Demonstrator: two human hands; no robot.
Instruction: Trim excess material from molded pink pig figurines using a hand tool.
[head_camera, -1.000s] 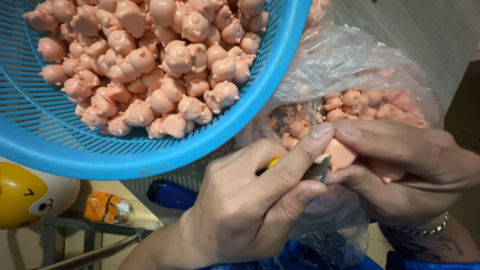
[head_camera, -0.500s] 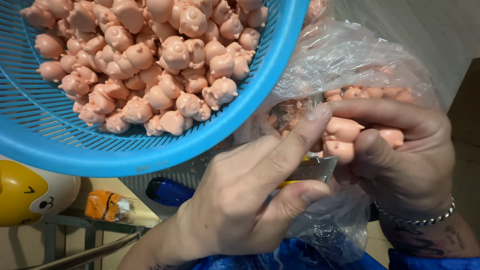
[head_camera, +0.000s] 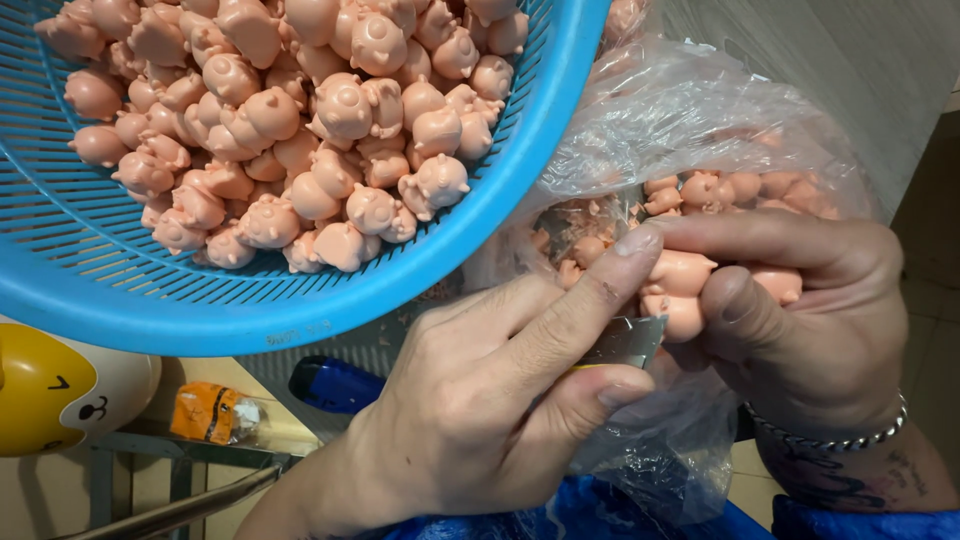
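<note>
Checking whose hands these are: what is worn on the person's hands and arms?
Both hands are bare, no gloves or sleeves showing. The right hand has a silver chain bracelet at the wrist, with dark tattoo marks below it. The left hand wears nothing visible.

Basket (head_camera: 120, 300): bright blue, slotted mesh pattern. Figures in basket (head_camera: 300, 130): salmon pink, all alike. Figure in right hand (head_camera: 680, 290): same pink. Blade (head_camera: 625, 343): grey metal, yellow at handle. Bag (head_camera: 690, 120): clear. Round toy (head_camera: 50, 395): yellow and cream, black face marks. Bracelet (head_camera: 840, 440): silver.
</note>
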